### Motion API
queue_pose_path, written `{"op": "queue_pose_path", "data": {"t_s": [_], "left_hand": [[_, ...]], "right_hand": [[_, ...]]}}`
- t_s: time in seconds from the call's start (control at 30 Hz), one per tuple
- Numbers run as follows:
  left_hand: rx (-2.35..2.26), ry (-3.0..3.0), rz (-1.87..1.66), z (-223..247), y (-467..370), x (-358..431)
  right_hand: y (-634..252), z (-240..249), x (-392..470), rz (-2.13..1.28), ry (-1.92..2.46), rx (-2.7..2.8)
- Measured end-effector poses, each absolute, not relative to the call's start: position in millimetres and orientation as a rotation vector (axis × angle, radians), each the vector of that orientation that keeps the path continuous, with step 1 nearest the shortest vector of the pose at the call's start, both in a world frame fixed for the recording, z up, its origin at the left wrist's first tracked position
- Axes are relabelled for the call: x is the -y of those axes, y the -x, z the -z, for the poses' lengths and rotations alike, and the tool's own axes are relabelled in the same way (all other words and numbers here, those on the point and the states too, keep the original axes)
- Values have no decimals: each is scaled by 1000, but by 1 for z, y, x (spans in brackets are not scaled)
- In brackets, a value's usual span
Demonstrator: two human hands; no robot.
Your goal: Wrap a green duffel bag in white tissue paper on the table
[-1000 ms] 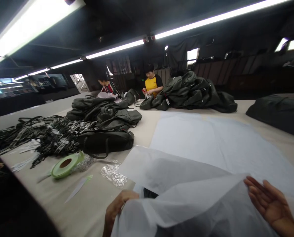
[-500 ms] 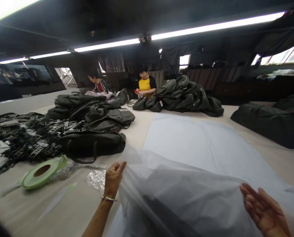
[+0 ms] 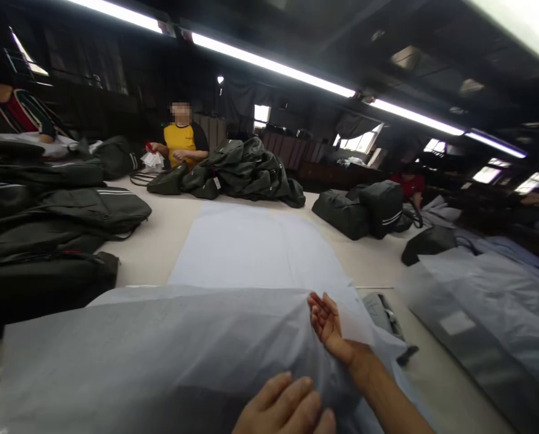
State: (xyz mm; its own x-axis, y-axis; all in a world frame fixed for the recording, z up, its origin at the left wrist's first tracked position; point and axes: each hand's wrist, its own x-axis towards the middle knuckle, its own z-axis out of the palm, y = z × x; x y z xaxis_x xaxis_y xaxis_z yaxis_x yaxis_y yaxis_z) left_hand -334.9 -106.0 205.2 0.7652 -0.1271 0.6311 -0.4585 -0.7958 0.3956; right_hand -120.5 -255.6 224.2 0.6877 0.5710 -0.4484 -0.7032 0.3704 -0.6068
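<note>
Since before: both hands have come toward the middle of the white sheet, the left hand off its left edge and down to the bottom of the view, and the view has swung right, so the green tape roll and the straps are out of sight.
Left hand (image 3: 281, 408): lies palm down on the white sheet (image 3: 161, 355) at the bottom edge, fingers together and flat; its grip holds nothing that can be seen.
Right hand (image 3: 326, 322): rests on the sheet's upper right fold, palm turned up and left, fingers loosely spread; whether its grip pinches the sheet cannot be told.
White sheet: thin, half see-through, bulging up over the near part of the counter (image 3: 170, 226), with a darker shape showing faintly under it.
Second sheet (image 3: 255, 247): lies flat on the counter just beyond the first.
Dark bags, left (image 3: 47, 229): stacked along the counter's left side, near the sheet's left end.
Bag heap, far (image 3: 246, 169): piled at the far end of the counter.
Person in yellow shirt (image 3: 181, 141): sits behind that heap, hands on something white.
Bags, right (image 3: 364, 211): two stand well apart from the hands.
Wrapped pieces (image 3: 482, 307): lie at the right under pale covering.
Person in red (image 3: 407, 184): far right, blurred.
</note>
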Motion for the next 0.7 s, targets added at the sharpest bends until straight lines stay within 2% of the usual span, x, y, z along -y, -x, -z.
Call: {"op": "queue_pose_path", "data": {"t_s": [0.07, 0.23, 0.37, 0.43, 0.53, 0.6, 0.7], "left_hand": [[636, -2588, -763, -214, 296, 126], [301, -2766, -461, -228, 239, 125], [152, -2805, -381, -235, 237, 122], [117, -2842, -315, -237, 239, 121], [82, -2866, -236, -238, 240, 118], [51, -2866, -223, -240, 239, 116], [-1, -2866, -179, -243, 238, 113]], "right_hand": [[122, -223, 256, -815, 862, -168], [128, -224, 250, -831, 813, -164], [117, -254, 267, -794, 796, -117], [101, -275, 297, -630, 845, -57], [75, -290, 365, -200, 1001, -4], [71, -278, 411, 52, 1167, 3], [96, -237, 458, 89, 1420, -7]]}}
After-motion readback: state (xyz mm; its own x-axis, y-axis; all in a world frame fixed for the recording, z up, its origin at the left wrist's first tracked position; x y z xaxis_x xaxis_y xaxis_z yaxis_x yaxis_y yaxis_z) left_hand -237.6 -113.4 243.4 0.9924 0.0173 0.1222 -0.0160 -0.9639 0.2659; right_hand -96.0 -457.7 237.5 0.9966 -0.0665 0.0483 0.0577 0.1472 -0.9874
